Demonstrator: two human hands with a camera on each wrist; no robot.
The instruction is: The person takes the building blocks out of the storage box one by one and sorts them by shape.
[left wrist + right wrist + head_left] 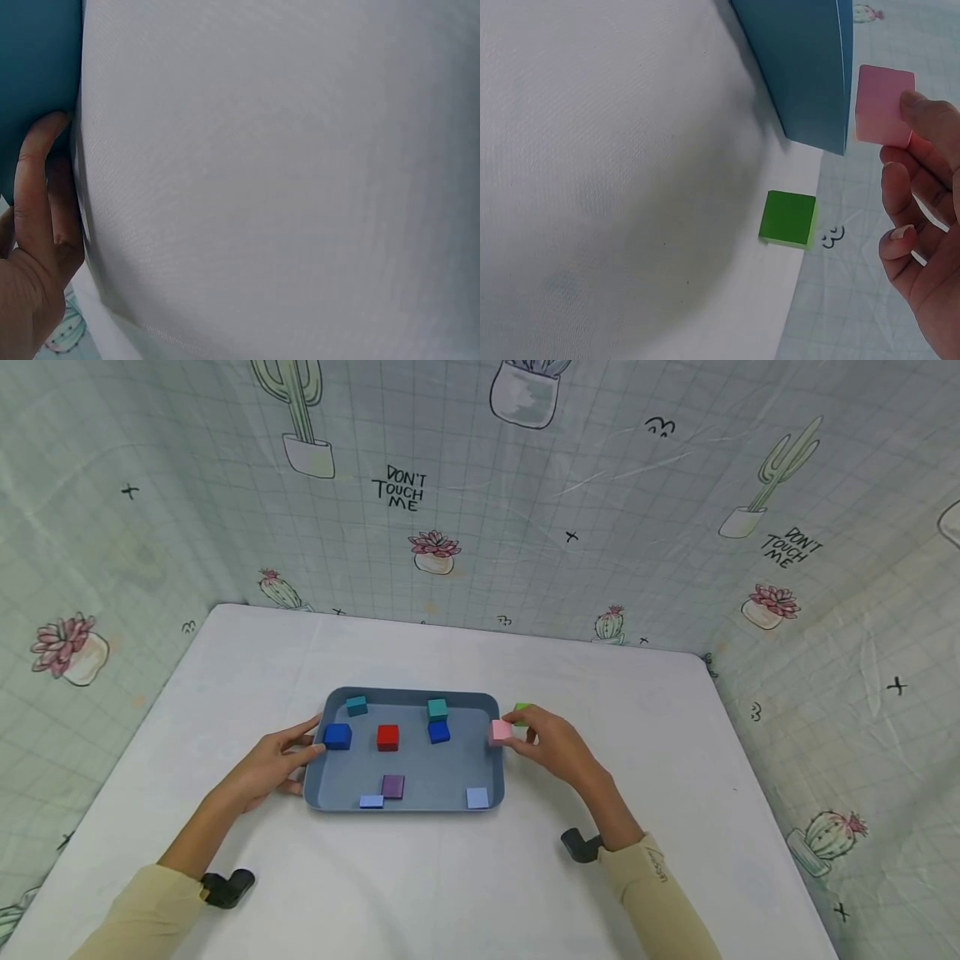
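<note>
A blue-grey tray (405,811) lies on the table with several coloured blocks in it. My left hand (268,766) grips its left rim, the thumb close to a large blue block (337,737). In the left wrist view, fingers (31,195) lie against the tray's side (45,52). Between thumb and fingertips my right hand (553,745) pinches a pink block (500,732), which is up at the tray's right rim. A green block (787,218) sits on the table outside the tray, partly hidden behind the right hand in the head view.
Inside the tray are a red block (387,737), a smaller blue block (438,732), teal blocks (437,709) near the back, and a purple block (393,787) and light blue blocks (477,797) near the front. A cactus-print cloth (510,527) hangs around the white table (420,893).
</note>
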